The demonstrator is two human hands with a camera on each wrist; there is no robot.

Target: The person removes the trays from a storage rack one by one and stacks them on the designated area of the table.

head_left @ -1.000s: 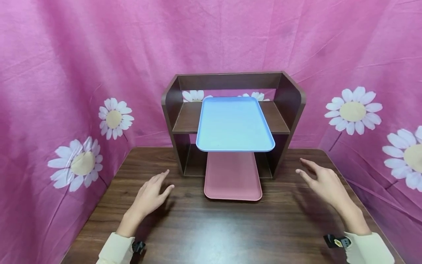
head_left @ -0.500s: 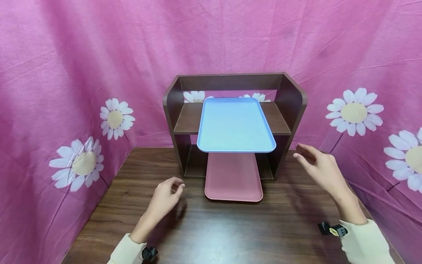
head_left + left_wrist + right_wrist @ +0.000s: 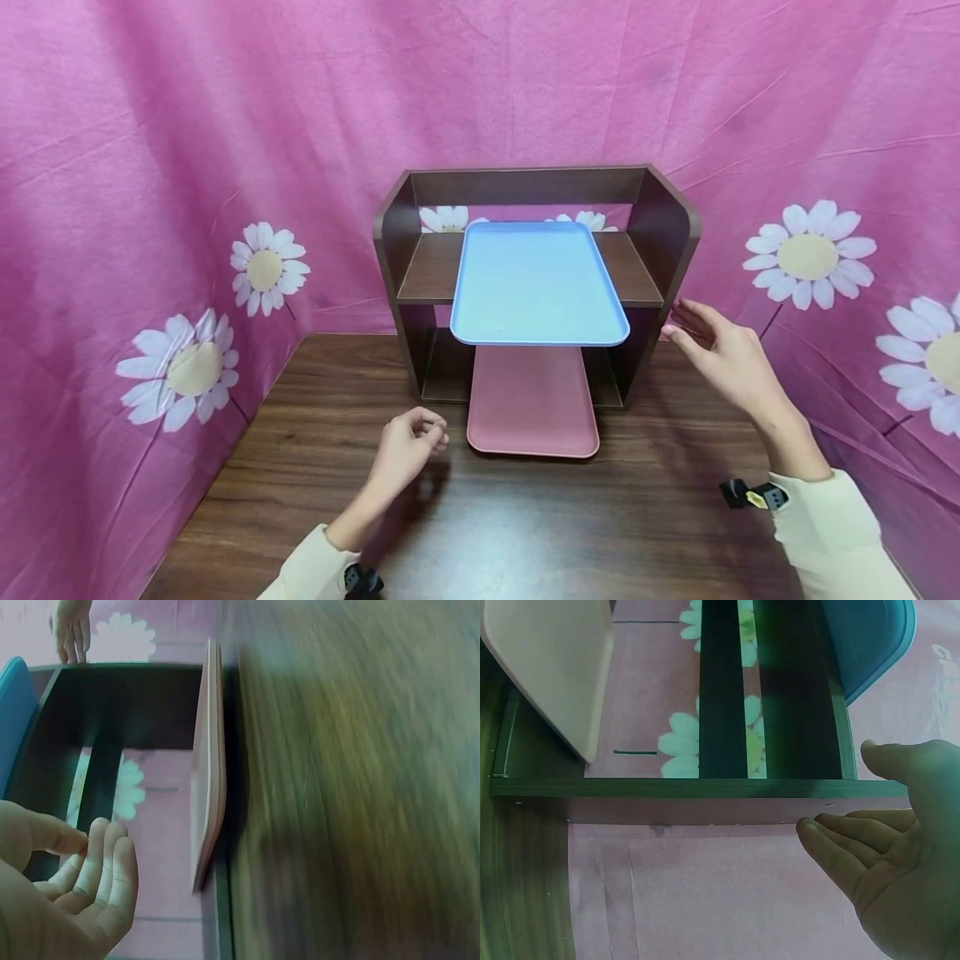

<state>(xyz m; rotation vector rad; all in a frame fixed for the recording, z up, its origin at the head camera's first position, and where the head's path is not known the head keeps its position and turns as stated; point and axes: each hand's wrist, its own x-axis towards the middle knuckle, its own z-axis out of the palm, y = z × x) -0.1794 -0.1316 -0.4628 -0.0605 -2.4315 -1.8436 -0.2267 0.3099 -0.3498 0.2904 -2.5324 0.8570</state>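
A blue tray lies on the upper board of a dark brown two-tier shelf, its front end jutting out. Below it a pink tray sticks forward from the lower level over the table. My left hand is in front of the shelf, left of the pink tray, fingers loosely bent and thumb close to the index fingertip. Nothing is in its grasp. My right hand has its fingertips right beside the shelf's right side panel, thumb and fingers apart. In the right wrist view the right fingers look relaxed and hold nothing.
The shelf stands at the back of a wood-grain table. A pink curtain with printed daisies hangs behind and on both sides. Small dark wrist devices sit at both cuffs.
My left hand has moved right toward the pink tray, its fingers bending inward. The right hand has moved forward, up to the shelf's right side. Both trays stay in place.
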